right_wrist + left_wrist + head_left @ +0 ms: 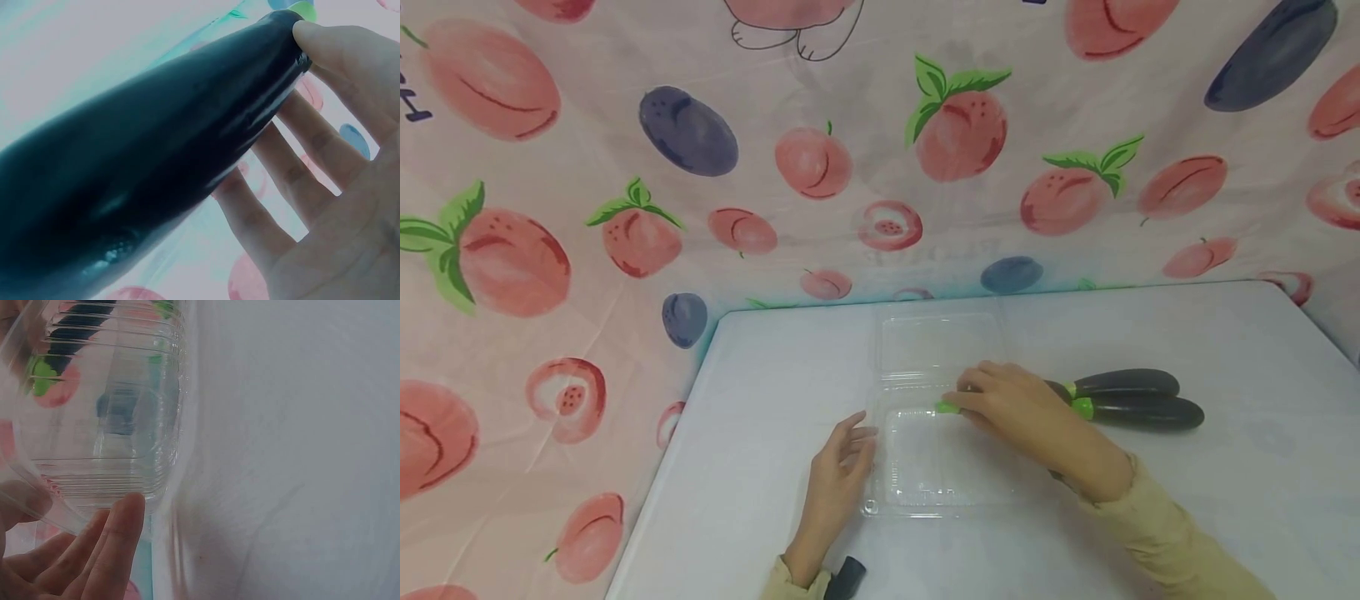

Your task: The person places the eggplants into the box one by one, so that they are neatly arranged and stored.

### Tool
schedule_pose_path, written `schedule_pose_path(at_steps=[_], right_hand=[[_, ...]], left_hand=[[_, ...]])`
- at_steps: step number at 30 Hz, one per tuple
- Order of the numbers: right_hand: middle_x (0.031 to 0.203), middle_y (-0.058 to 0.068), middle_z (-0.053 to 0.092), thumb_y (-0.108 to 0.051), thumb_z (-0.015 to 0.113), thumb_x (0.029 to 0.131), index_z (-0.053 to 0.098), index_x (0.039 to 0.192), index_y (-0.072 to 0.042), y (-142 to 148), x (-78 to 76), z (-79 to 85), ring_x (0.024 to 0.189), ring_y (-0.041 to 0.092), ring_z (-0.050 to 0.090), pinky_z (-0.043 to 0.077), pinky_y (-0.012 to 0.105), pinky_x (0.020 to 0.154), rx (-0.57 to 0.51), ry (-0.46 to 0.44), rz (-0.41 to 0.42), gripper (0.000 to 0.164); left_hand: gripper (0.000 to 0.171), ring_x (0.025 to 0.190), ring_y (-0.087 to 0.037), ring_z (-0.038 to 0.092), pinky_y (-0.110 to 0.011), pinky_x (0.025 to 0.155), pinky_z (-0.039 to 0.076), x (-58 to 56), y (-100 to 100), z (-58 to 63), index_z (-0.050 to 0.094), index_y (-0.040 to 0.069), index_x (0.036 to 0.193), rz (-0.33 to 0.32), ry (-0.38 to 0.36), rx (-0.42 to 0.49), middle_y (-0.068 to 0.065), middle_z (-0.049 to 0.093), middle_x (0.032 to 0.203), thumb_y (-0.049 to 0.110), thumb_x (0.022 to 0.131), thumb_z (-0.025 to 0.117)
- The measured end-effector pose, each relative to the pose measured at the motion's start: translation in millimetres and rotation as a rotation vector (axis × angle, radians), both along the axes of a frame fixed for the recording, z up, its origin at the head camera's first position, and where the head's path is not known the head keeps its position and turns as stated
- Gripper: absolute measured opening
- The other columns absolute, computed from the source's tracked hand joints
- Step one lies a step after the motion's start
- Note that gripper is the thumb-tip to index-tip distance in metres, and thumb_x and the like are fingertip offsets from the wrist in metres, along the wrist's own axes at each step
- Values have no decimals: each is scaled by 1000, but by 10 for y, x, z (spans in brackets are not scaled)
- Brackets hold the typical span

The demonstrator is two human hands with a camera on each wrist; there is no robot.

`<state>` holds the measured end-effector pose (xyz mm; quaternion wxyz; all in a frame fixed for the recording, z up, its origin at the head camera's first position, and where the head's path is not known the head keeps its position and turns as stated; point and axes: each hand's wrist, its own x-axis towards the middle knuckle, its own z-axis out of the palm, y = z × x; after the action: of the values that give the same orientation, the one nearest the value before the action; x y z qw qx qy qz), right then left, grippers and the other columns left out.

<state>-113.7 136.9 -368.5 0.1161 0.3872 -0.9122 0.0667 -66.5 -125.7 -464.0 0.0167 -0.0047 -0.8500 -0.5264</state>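
My right hand (1011,408) holds a dark eggplant (144,137) over the base of an open clear plastic clamshell box (917,479). Thumb and fingers pinch the eggplant near its green stem end (947,407), which points left; hand and forearm hide most of its body in the head view. At the box's left side is my left hand (838,467), its fingers fairly straight and touching the wall. In the left wrist view the fingertips (128,509) lie against the ribbed clear side. The hinged lid (940,342) lies folded back on the far side.
Two more dark eggplants, one farther (1127,382) and one nearer (1142,412), lie on the white table (760,375) right of the box, green ends toward it. A fruit-printed cloth (820,75) hangs behind the table and runs along its left.
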Motion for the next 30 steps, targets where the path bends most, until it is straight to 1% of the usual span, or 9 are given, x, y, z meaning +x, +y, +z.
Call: schedule_pose_path(at_steps=[4,9,12,18,25,30], right_hand=[[101,-1,69,-18,81,83,75,111,-22,-43,-12,-9,95,17,64,59,33,84,6,-15,0,28],[104,0,70,-20,80,85,75,113,-23,-104,-20,-3,98,18,65,59,35,89,18,-61,-12,29],[104,0,70,-20,79,85,75,114,-23,-140,-23,0,99,19,65,59,37,91,26,-72,-13,29],[103,-1,69,-21,79,85,76,112,-23,-199,-34,-12,97,17,64,59,36,88,32,-51,5,27],[100,-1,69,-17,80,84,76,109,-23,-269,-45,-32,93,17,64,59,34,83,11,-9,45,27],[98,-2,69,-19,81,83,76,108,-23,-324,-52,-73,91,15,64,59,33,81,10,-2,59,26]], left_hand=[[42,106,-20,69,-21,84,59,-3,2,3,52,12,140,-2,2,5,-7,69,119,23,101,60],[42,106,-20,69,-21,83,59,-3,4,3,52,12,140,1,-4,0,-7,69,119,23,101,60],[42,106,-20,69,-21,83,59,-4,3,1,52,12,140,1,-9,-1,-7,69,120,24,101,60],[43,106,-20,69,-21,83,59,-5,5,9,51,12,140,-2,-13,-1,-8,69,120,25,100,60],[43,107,-21,69,-22,83,59,-2,8,19,51,11,141,-8,-13,-1,-8,69,121,25,101,60],[44,108,-22,68,-21,84,59,-2,3,16,50,11,141,-15,-16,11,-8,68,122,25,101,59]])
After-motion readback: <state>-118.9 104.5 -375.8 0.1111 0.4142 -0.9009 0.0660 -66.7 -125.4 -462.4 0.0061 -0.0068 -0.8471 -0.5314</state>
